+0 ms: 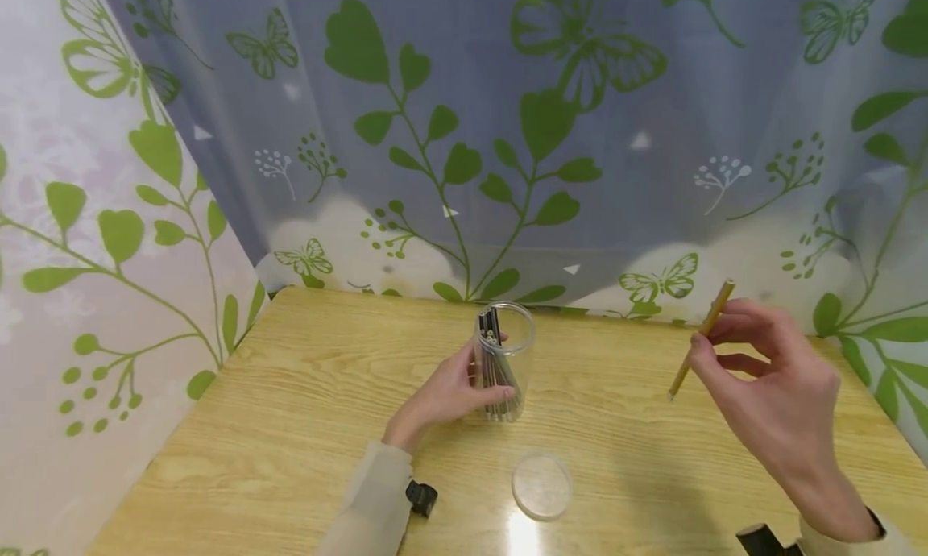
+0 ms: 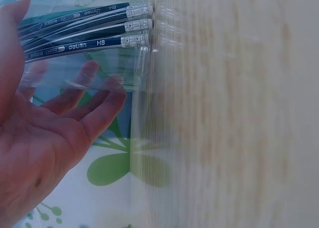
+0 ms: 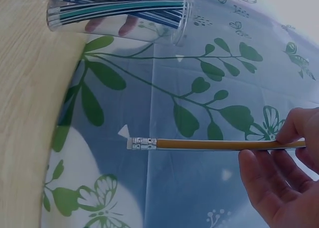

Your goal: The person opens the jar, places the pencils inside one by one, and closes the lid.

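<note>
On the table stands a clear plastic jar with several dark HB pencils inside, their white eraser ends down at its base. My left hand grips the jar from the left, thumb across the front and fingers behind it. To the right, my right hand pinches a yellow pencil between thumb and fingers above the table. This pencil slants, its white eraser with silver ferrule pointing down. In the right wrist view the jar's open rim shows no lid on it.
A round clear lid lies flat on the wood-grain table, in front of the jar. Behind the table hangs a blue curtain printed with green leaves and butterflies, and a pale patterned cloth covers the left side.
</note>
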A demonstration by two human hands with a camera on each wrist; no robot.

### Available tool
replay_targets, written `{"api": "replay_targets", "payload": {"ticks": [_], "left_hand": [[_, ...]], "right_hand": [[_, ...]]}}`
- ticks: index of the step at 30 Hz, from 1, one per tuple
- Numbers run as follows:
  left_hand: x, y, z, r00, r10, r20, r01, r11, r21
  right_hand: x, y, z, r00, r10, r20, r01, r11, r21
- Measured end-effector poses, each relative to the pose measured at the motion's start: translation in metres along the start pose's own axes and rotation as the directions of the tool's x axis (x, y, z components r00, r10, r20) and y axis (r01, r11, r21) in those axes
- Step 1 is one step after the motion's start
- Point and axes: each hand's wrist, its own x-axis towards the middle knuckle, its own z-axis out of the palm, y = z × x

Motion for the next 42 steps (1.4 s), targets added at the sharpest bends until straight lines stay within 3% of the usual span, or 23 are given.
{"api": "replay_targets", "payload": {"ticks": [17,33,42], "left_hand": [[0.000,0.001,-0.002,1.000,-0.003,0.002,0.003,1.000,0.013],[0.001,0.000,-0.001,1.000,0.010,0.008,-0.010,1.000,0.016],[0.002,-0.001,-0.001,1.000,0.016,0.007,-0.016,1.000,0.019]], "right_hand": [[0.025,-0.011,0.020,0.990,-0.139,-0.033,0.142,0.975,0.171],[0.038,-0.027,0.034,0.980,-0.172,-0.102,0.196,0.932,0.306],[0.047,-0.034,0.049,0.978,-0.195,-0.074,0.208,0.922,0.325]]}}
